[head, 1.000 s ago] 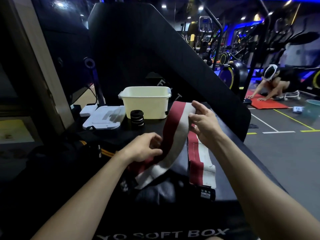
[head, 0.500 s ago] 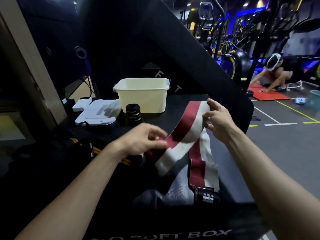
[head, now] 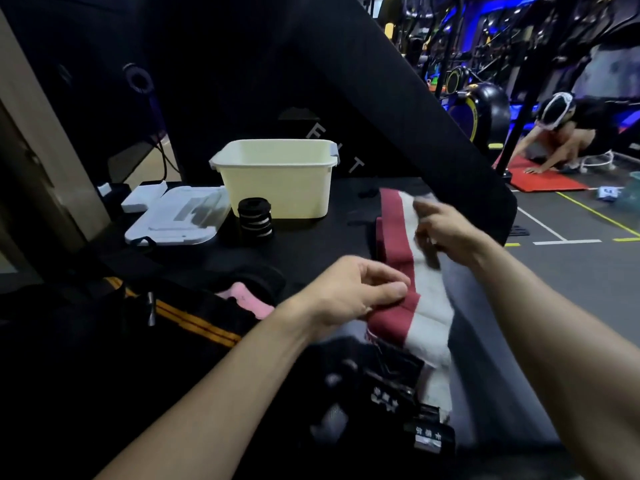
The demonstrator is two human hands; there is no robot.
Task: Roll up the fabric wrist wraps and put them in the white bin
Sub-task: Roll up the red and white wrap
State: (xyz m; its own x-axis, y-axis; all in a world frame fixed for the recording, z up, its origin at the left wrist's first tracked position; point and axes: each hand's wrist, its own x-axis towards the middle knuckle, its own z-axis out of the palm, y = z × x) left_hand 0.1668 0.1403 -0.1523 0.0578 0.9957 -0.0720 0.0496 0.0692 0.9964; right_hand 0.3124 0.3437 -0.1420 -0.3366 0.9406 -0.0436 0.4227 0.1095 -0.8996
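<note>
both hands pinching the red-and-white striped fabric wrist wrap (head: 405, 271): left hand (head: 353, 292) at near end, right hand (head: 446, 230) at far end, blurred, probably a pinch | wrap's long axis runs away from me | white plastic bin (head: 277, 181) ahead-left, nearer my left hand

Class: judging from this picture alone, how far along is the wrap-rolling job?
Done: one black striped rolled wrap stands beside the white plastic bin, not inside. In hand: left hand and right hand hold the unrolled red-and-white fabric wrap. Left: rolling it, binning both.
</note>
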